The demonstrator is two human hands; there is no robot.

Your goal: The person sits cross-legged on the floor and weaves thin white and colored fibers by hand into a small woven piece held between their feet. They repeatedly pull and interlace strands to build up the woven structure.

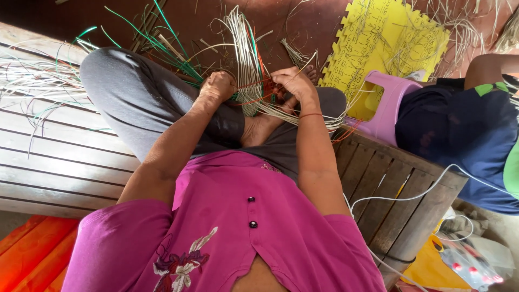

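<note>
Lying between both hands' fingers [281, 80]: the woven strips [250, 100].

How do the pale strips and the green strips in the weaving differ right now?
The pale strips are many and rise in a thick bunch between the left hand and right hand; the green strips are few. The pale strips stand mostly upright, while the green strips fan out to the left over the grey-clad knee. Both are long, thin and flexible, and both run into the small woven piece.
</note>
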